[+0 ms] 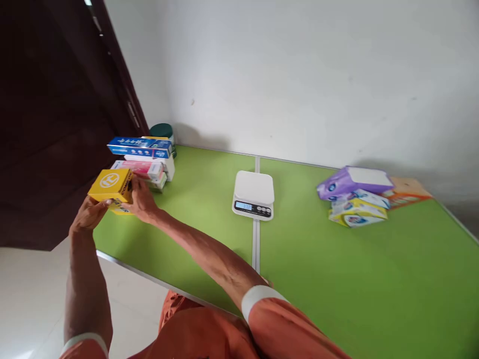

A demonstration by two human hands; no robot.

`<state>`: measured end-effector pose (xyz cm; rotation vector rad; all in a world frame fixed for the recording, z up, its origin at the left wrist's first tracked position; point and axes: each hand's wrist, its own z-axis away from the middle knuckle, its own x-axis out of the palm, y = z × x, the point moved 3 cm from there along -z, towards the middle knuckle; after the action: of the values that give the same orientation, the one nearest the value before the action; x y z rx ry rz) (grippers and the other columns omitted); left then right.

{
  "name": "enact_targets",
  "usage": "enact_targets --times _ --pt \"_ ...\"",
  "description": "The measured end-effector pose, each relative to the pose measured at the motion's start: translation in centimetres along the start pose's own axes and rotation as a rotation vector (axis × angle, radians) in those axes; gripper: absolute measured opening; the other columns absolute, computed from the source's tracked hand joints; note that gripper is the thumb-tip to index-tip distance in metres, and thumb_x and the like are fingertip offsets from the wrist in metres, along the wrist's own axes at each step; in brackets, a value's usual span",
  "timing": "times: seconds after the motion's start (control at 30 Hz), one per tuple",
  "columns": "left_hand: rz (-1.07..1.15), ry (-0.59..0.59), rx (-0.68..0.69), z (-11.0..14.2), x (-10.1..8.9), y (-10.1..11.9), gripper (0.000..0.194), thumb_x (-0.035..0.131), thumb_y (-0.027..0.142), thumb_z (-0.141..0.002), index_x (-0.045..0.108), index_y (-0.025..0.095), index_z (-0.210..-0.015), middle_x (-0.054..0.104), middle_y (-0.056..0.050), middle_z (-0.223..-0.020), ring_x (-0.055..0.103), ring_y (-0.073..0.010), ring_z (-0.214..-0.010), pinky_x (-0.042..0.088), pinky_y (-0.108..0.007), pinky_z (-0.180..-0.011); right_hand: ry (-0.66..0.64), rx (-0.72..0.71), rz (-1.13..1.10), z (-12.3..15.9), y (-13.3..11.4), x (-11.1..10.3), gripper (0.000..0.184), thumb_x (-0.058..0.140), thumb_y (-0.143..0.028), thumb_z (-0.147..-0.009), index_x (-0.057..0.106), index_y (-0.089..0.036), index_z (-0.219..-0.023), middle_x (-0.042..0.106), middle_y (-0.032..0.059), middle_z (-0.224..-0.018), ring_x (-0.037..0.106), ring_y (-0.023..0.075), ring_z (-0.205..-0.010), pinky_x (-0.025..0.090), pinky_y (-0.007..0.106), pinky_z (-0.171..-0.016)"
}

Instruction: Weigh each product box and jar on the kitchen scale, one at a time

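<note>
At the table's left end, a yellow box (108, 183) with a round white logo is gripped from both sides. My left hand (90, 213) closes on its near left corner, and my right hand (141, 199) has its fingers against the right side. Beneath it shows part of another yellow box (121, 208). Just behind are a pink and white box (144, 169), a white box (169, 167) and blue toothpaste-like boxes (140, 147), stacked together. A digital kitchen scale (254, 192) with a lit display sits mid-table.
A dark green-lidded jar (161, 130) stands behind the stack. To the right lie a purple soft pack (352, 182), a yellow and white box (357, 212) and an orange and tan item (409, 192). The green table (299, 279) meets the wall; a dark door (56, 124) is at left.
</note>
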<state>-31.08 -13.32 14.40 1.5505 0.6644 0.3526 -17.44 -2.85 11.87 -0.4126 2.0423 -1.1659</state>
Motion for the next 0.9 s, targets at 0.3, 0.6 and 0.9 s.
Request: enact_targets --times 0.3,0.6,0.9 --pt "-0.146 0.188 0.084 0.7 0.6 0.4 0.064 0.101 0.074 -0.037 0.081 0.050 -0.093 0.082 0.030 -0.106 0.075 -0.0341 -0.132 0.052 -0.065 -0.129 -0.018 -0.082 0.028 0.8 1.0 -1.6 0.091 0.091 -0.023 -0.086 0.043 -0.024 -0.163 0.055 0.0160 -0.164 0.052 0.0359 -0.155 0.048 0.054 -0.129" --pt "-0.228 0.595 0.301 3.0 2.7 0.7 0.093 0.100 0.071 -0.049 0.073 0.023 -0.124 0.083 -0.008 -0.125 0.081 -0.0380 -0.117 0.064 -0.065 -0.110 -0.114 -0.093 -0.066 3.1 2.3 -4.7 0.073 0.082 -0.018 -0.091 0.054 -0.019 -0.158 0.059 0.0164 -0.164 0.052 0.0325 -0.157 0.040 0.053 -0.134" --pt "-0.521 0.784 0.535 6.6 5.5 5.9 0.039 0.082 0.034 -0.089 0.073 0.019 -0.124 0.076 -0.013 -0.128 0.072 -0.0272 -0.124 0.059 -0.044 -0.111 -0.213 -0.071 -0.421 3.2 2.2 -5.0 0.063 0.078 -0.029 -0.092 0.066 -0.022 -0.154 0.063 0.0170 -0.162 0.064 0.0378 -0.146 0.065 0.056 -0.111"
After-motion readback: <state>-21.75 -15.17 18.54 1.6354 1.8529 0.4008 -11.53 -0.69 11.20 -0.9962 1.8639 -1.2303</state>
